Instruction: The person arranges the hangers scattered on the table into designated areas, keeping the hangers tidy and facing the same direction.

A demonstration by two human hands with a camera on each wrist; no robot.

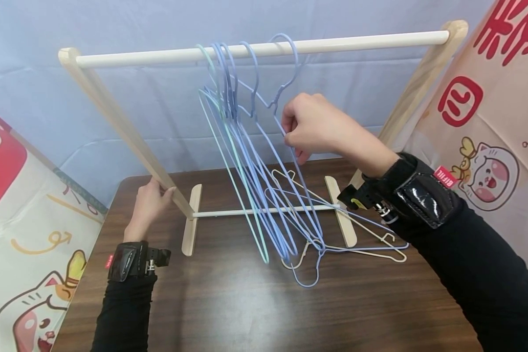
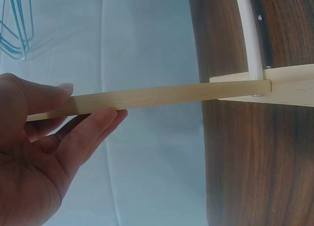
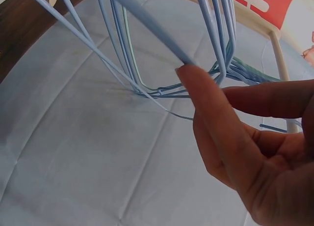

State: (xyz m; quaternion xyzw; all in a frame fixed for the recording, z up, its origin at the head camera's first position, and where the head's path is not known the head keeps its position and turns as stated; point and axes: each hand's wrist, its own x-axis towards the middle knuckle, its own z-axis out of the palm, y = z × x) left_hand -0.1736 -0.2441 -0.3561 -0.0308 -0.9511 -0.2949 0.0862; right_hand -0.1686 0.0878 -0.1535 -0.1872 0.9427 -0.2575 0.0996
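Trouble to watch for: that rightmost blue hanger (image 1: 296, 61) hangs from the white rail (image 1: 369, 43), and its long wires slant down over the loose cream hanger (image 1: 396, 258) on the surface (image 1: 229, 313). A sideways tug could snag the two, or unhook it; a hard pull might tip the light frame, though the left hand (image 1: 147, 205) steadies the left post (image 1: 123, 127), fingers gripping both sides. And here's the right hand (image 1: 310, 122), fingers pinching the hanger's wire just below the neck; how firmly I can't quite tell, since a fingertip hides part of the contact. As for looks, it's thin, smooth, periwinkle, hook over the rail, shoulders steeply tilted, apart from its hanging neighbours at the top but overlapping them lower down, with a mint hanger (image 1: 211, 63) at the far left.
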